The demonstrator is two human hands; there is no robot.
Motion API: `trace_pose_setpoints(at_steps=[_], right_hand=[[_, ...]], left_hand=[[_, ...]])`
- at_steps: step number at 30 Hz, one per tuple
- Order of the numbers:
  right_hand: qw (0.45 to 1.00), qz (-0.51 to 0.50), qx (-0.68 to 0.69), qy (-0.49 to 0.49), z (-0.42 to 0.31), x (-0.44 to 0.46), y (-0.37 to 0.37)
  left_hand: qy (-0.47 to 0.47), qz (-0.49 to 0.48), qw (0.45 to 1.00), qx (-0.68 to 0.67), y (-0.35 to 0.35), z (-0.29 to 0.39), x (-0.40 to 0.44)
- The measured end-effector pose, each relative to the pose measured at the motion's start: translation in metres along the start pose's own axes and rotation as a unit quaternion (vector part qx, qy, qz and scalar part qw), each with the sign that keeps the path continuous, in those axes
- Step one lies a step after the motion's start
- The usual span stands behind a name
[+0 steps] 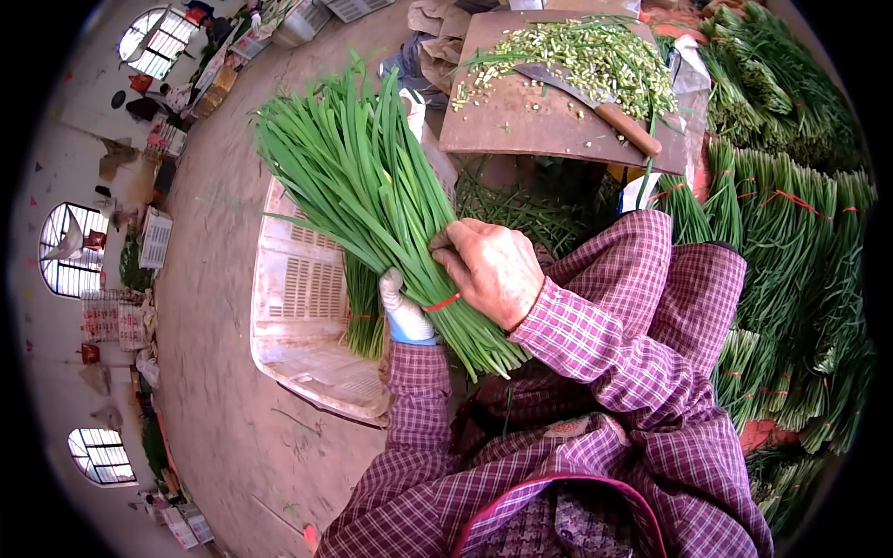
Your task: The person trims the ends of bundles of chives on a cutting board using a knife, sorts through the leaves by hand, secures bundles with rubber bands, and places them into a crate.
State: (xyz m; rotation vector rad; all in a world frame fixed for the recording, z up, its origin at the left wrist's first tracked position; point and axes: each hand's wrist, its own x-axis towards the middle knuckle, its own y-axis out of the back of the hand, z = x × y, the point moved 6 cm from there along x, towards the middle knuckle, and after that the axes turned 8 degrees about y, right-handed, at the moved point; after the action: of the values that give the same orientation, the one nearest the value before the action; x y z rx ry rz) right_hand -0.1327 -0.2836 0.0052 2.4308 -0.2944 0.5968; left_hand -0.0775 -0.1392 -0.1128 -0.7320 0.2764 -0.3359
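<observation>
A large bunch of long green leafy stalks [372,186] slants across the middle of the view, its pale cut ends at the lower right. A red band [442,303] circles it near those ends. My left hand [405,307], in a whitish glove, grips the bunch from below and the left, beside the band. Bare, my right hand [488,270] lies on the bunch's upper right side, fingers curled against the stalks above the band; its fingertips are partly hidden.
Behind the bunch, a white plastic crate [298,358] holds another banded bunch [365,312]. A board [516,126] carries chopped stalk ends [595,65] and a wooden-handled knife [628,128]. Many banded bunches [781,251] are piled at the right.
</observation>
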Motion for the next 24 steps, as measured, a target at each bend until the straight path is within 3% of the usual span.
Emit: trace_pose_setpoints(at_steps=[8,18,20,22,24], right_hand=[[0.999,-0.009,-0.021,-0.031,0.003,0.0,-0.002],[0.97,0.001,0.204,-0.134,0.006,-0.006,-0.005],[0.961,0.054,0.247,-0.111,0.003,-0.008,-0.001],[0.974,0.077,0.207,-0.057,-0.005,-0.013,0.003],[0.977,0.085,0.178,0.074,-0.014,-0.018,0.0]], left_hand=[[0.0,-0.052,0.997,0.054,0.011,0.002,0.005],[-0.033,0.02,0.999,0.018,0.013,0.004,-0.001],[-0.041,0.027,0.999,0.019,0.007,0.005,-0.001],[-0.054,0.034,0.998,0.021,0.005,0.007,0.002],[-0.018,0.048,0.998,-0.042,0.011,0.004,0.003]])
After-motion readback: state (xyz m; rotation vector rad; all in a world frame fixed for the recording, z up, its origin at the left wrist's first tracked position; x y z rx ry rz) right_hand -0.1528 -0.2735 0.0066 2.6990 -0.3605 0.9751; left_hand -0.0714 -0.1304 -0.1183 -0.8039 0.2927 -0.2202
